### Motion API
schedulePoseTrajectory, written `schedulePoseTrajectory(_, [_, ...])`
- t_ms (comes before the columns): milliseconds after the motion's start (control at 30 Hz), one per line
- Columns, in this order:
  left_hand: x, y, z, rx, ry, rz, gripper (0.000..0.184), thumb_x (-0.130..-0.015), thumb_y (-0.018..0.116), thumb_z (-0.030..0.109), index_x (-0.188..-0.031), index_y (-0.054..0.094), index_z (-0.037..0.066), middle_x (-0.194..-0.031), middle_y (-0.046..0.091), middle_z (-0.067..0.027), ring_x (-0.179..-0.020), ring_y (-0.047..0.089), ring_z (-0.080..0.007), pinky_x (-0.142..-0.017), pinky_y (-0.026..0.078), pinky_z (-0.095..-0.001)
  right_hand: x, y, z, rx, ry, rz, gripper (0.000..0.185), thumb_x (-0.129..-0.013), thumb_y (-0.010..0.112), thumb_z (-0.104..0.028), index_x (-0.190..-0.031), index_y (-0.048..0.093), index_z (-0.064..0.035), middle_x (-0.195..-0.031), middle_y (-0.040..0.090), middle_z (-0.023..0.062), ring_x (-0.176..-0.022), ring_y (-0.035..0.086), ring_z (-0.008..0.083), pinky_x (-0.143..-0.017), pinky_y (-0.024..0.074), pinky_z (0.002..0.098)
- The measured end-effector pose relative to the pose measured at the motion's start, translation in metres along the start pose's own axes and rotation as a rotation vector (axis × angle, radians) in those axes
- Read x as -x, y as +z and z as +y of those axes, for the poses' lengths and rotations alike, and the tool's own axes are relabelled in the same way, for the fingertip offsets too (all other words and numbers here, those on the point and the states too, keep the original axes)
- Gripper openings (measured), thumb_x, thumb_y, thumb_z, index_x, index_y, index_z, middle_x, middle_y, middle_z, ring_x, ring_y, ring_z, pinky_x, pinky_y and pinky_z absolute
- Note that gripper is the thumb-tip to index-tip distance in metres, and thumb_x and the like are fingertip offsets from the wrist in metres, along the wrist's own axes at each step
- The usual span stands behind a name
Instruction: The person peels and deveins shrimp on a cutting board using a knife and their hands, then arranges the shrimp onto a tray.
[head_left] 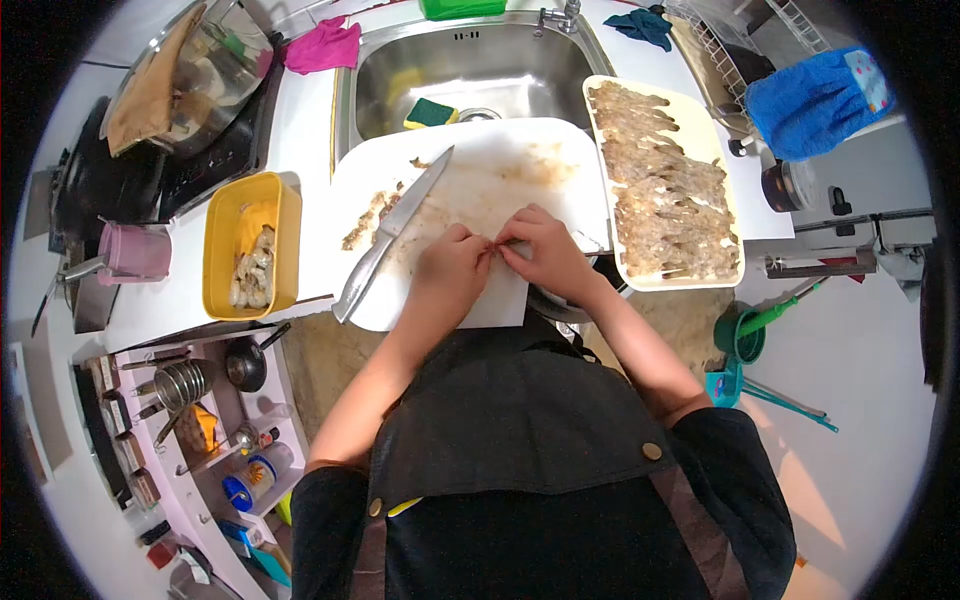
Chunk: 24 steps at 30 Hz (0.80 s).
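Observation:
Over the near part of a white cutting board, my left hand and my right hand meet fingertip to fingertip. Both are closed in a pinch; a small reddish bit shows between them, too small to name. Left of my hands lies a knife, blade pointing away from me. Brown scraps are scattered beside its blade. Peeled shrimp sit in a yellow container on the left. Rows of unpeeled shrimp cover a cream tray to the right.
Behind the board is a steel sink with a faucet and a sponge. A pink cloth lies on the left counter near a large pot. A blue towel hangs at right. Shelves stand below left.

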<state>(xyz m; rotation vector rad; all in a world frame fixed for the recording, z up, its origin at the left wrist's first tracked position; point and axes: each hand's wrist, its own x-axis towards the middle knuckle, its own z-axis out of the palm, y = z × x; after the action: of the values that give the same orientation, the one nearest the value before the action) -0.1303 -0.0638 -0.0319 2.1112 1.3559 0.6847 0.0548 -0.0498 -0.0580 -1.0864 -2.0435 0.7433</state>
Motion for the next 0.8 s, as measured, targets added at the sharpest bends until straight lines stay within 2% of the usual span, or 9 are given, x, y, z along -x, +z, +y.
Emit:
schedulePoseTrajectory(100, [-0.002, 0.007, 0.001, -0.059, -0.031, 0.041, 0.013, -0.081, 0.063, 0.006, -0.092, 0.069, 0.001, -0.088, 0.063, -0.0176, -0.080, 0.063, -0.0356, -0.073, 0.052, -0.0425, 0.000, 0.003, 0.002, 0.017, -0.042, 0.040, 0.010, -0.071, 0.066, -0.001, -0.079, 0.061, -0.0012, -0.082, 0.060, 0.0103, -0.084, 0.055, 0.0294, -0.073, 0.0462, 0.0370])
schedulePoseTrajectory(300, [-0.002, 0.010, 0.002, -0.118, -0.011, 0.022, 0.013, -0.080, 0.060, 0.002, -0.091, 0.067, 0.001, -0.089, 0.062, -0.0180, -0.081, 0.063, -0.0366, -0.072, 0.051, -0.0439, -0.003, 0.015, 0.001, 0.026, 0.063, 0.040, 0.012, -0.068, 0.066, -0.001, -0.072, 0.055, -0.0007, -0.077, 0.055, 0.0116, -0.082, 0.054, 0.0307, -0.069, 0.0448, 0.0389])
schedulePoseTrajectory(400, [-0.002, 0.013, -0.001, -0.121, 0.001, 0.038, 0.015, -0.079, 0.059, 0.001, -0.092, 0.066, 0.001, -0.090, 0.061, -0.0178, -0.080, 0.062, -0.0369, -0.071, 0.051, -0.0443, -0.005, 0.016, -0.002, 0.032, 0.109, -0.008, 0.012, -0.067, 0.066, -0.004, -0.073, 0.056, -0.0018, -0.082, 0.055, 0.0137, -0.086, 0.053, 0.0344, -0.076, 0.0456, 0.0432])
schedulePoseTrajectory(600, [-0.006, 0.007, -0.004, -0.097, 0.021, 0.051, 0.009, -0.078, 0.059, 0.002, -0.085, 0.064, -0.001, -0.084, 0.058, -0.0169, -0.076, 0.060, -0.0344, -0.068, 0.049, -0.0418, -0.009, 0.021, -0.007, 0.065, 0.115, 0.008, 0.012, -0.067, 0.067, -0.006, -0.075, 0.058, -0.0019, -0.083, 0.056, 0.0143, -0.088, 0.053, 0.0352, -0.078, 0.0466, 0.0426])
schedulePoseTrajectory(700, [-0.009, -0.023, -0.004, 0.128, -0.162, -0.042, 0.013, -0.078, 0.063, 0.003, -0.090, 0.069, 0.000, -0.086, 0.061, -0.0177, -0.075, 0.062, -0.0343, -0.067, 0.049, -0.0399, -0.013, 0.017, -0.014, 0.036, 0.131, 0.021, 0.013, -0.068, 0.067, -0.007, -0.078, 0.060, -0.0012, -0.084, 0.057, 0.0147, -0.089, 0.054, 0.0349, -0.078, 0.0469, 0.0428])
schedulePoseTrajectory(800, [-0.001, -0.028, -0.018, 0.072, -0.135, -0.035, 0.013, -0.079, 0.064, 0.003, -0.091, 0.071, 0.002, -0.086, 0.062, -0.0180, -0.074, 0.063, -0.0349, -0.067, 0.050, -0.0395, -0.014, 0.029, -0.015, 0.032, 0.034, 0.010, 0.012, -0.070, 0.066, -0.008, -0.080, 0.062, -0.0013, -0.085, 0.057, 0.0144, -0.089, 0.054, 0.0345, -0.079, 0.0474, 0.0431])
